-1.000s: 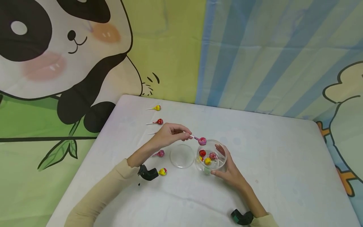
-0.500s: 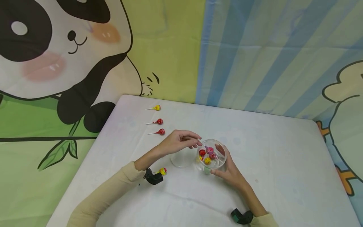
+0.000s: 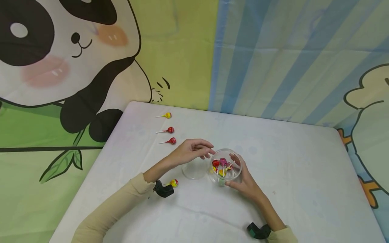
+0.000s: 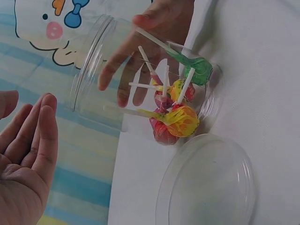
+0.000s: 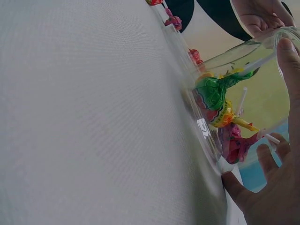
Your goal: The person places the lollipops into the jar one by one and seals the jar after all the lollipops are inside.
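Observation:
A clear round jar stands on the white table with several wrapped lollipops inside. My right hand grips it from the right side, fingers and thumb around its wall. By the rim on the left hovers my left hand, its fingers loosely extended and holding nothing. Inside the jar, a green lollipop and a yellow lollipop show in the left wrist view, sticks pointing toward the mouth. A purple lollipop lies among them. Left of the jar, partly behind my left hand, lies a clear round lid.
Along the table's left side lie a yellow lollipop, a red lollipop and another red lollipop. One more yellow lollipop lies beside my left wrist's black camera mount. A printed cloth hangs behind the table.
My left hand carried the purple lollipop right to the jar and let go of it; it now lies inside. The right hand stays on the jar.

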The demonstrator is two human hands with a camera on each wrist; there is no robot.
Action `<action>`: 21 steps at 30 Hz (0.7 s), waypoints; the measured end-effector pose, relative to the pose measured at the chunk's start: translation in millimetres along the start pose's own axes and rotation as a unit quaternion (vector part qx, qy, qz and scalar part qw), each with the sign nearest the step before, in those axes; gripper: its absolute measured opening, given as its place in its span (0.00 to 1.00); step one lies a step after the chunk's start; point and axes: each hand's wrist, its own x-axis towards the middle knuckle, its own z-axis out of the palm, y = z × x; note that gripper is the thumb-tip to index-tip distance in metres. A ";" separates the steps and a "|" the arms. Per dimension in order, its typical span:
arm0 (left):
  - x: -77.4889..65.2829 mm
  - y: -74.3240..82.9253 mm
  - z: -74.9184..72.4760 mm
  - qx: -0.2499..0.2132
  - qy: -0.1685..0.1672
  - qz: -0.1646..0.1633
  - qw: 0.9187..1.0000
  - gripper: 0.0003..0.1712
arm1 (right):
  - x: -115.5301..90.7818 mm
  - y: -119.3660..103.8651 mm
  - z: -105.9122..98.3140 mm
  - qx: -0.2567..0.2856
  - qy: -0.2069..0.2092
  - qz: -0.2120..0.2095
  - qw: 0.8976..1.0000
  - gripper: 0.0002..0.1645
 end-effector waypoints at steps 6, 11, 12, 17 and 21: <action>-2.5 -4.5 -1.1 0.003 0.002 -0.001 1.000 0.17 | 0.2 0.4 -0.4 0.007 0.001 -0.002 1.000 0.63; -5.8 -7.2 -2.5 -0.001 0.009 -0.010 1.000 0.16 | -0.5 -0.2 -0.2 0.003 0.001 -0.002 1.000 0.64; -6.2 -7.4 -2.9 -0.003 0.011 -0.012 1.000 0.16 | -0.6 -0.2 -0.3 0.003 0.003 -0.004 1.000 0.64; -6.9 -7.0 -4.3 -0.007 0.011 -0.010 1.000 0.16 | -0.8 -0.1 -0.6 0.000 0.006 -0.007 1.000 0.64; -7.0 -6.8 -4.3 -0.010 0.010 -0.010 1.000 0.16 | -0.9 0.6 0.0 0.004 0.003 -0.004 1.000 0.64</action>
